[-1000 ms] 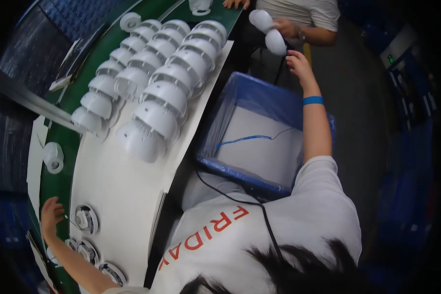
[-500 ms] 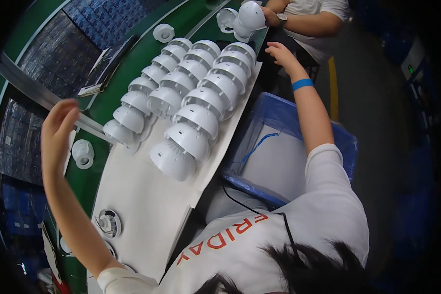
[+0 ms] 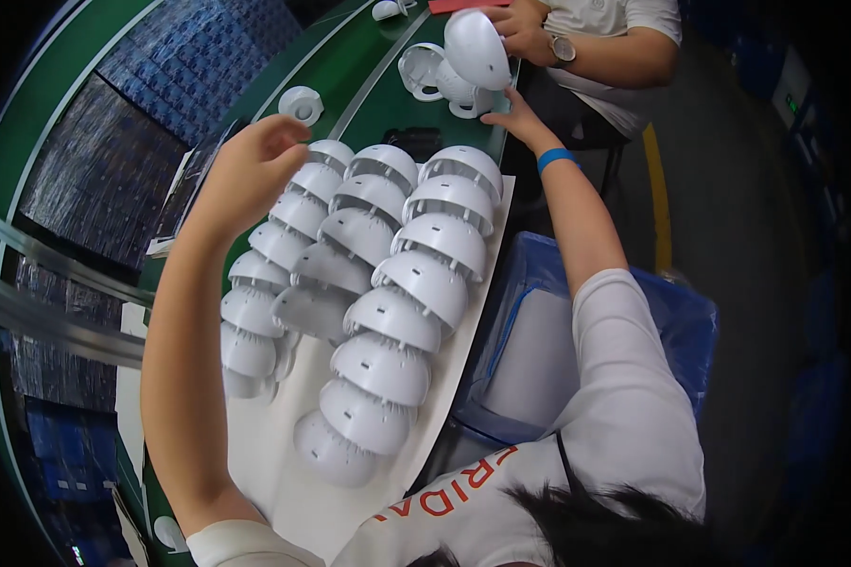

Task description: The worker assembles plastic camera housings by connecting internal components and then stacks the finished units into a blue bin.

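Note:
Several white dome-shaped plastic shells [image 3: 380, 367] stand in overlapping rows on a white sheet [image 3: 288, 487] along the bench. My left hand [image 3: 253, 170] is raised over the far-left end of the rows, fingers bent and apart from the thumb, with nothing visible in it. Just beyond its fingertips lies a round white part [image 3: 301, 105] with a hole. My right hand [image 3: 522, 121], a blue band on its wrist, reaches to the far right with thumb and finger spread. It is close to a white shell assembly [image 3: 463, 93]; whether it touches is unclear.
Across from me a co-worker's hand [image 3: 525, 30] holds a tilted white dome shell [image 3: 477, 49]. A blue-lined bin [image 3: 700, 326] stands beside my right side. A metal rail [image 3: 57, 302] crosses at left. A black object [image 3: 414, 142] lies beyond the rows.
My left hand has swung forward and right, over the far end of the rows. The view has shifted forward along the bench. My right hand now is nearer the co-worker's shells.

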The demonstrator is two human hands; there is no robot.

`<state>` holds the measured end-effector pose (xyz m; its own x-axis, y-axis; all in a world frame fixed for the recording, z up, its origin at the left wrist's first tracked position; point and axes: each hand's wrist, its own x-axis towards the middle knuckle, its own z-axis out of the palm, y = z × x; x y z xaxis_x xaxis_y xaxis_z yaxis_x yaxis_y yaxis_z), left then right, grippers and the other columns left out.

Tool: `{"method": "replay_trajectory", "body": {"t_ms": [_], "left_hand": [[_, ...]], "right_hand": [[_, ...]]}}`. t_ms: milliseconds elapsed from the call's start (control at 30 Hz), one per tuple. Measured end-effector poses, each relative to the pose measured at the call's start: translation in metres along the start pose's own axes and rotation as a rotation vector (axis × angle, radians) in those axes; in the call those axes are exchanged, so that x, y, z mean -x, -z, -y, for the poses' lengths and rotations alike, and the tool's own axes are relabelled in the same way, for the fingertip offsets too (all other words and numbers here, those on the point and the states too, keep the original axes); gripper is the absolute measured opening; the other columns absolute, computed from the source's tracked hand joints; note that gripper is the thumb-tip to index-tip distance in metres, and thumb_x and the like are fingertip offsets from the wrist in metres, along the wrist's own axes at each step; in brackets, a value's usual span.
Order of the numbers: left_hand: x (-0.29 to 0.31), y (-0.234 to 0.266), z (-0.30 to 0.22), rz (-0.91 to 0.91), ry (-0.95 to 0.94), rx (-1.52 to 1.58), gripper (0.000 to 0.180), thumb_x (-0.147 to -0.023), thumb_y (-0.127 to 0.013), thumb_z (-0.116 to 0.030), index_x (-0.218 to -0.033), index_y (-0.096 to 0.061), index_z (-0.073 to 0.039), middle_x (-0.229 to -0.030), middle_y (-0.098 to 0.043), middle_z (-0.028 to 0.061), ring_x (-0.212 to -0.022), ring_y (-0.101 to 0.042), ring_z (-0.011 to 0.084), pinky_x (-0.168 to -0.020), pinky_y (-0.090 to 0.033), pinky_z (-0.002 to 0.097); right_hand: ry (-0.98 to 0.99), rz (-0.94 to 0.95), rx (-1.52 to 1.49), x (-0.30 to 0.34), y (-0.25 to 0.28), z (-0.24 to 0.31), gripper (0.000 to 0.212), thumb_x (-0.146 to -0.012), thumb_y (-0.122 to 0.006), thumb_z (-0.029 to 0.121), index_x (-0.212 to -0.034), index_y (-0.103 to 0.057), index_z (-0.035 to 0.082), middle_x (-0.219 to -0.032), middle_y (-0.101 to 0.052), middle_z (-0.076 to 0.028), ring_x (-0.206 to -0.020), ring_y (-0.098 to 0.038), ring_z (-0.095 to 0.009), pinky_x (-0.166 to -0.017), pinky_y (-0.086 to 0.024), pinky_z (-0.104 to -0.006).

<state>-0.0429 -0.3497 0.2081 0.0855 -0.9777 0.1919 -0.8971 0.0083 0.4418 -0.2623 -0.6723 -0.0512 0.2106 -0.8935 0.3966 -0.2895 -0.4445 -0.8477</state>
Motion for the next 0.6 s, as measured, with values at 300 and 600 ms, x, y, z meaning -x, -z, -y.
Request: {"method": "replay_trajectory", "body": {"t_ms": [300, 600], "left_hand": [[-0.043, -0.046, 0.011, -0.044, -0.039, 0.073, 0.029, -0.076, -0.055, -0.019, -0.1, -0.059, -0.004, -0.088, -0.06, 0.0105, -0.079, -0.058, 0.0194, -0.071, -0.046, 0.0301], [0.041, -0.016, 0.016, -0.077, 0.054, 0.057, 0.023, -0.082, -0.056, -0.015, -0.102, -0.057, -0.002, -0.095, -0.059, 0.0053, -0.09, -0.054, 0.0129, -0.083, -0.041, 0.0266]], "right_hand": [[-0.051, 0.21, 0.038, -0.011, -0.014, 0.013, 0.049, -0.068, -0.074, 0.023, -0.106, -0.057, -0.002, -0.095, -0.063, -0.01, -0.085, -0.058, -0.016, -0.078, -0.044, -0.0273], [0.285, -0.141, -0.131, 0.137, 0.06, 0.104, 0.02, -0.073, -0.07, 0.013, -0.086, -0.064, -0.001, -0.08, -0.06, -0.004, -0.076, -0.054, -0.011, -0.07, -0.041, -0.0245]]}}
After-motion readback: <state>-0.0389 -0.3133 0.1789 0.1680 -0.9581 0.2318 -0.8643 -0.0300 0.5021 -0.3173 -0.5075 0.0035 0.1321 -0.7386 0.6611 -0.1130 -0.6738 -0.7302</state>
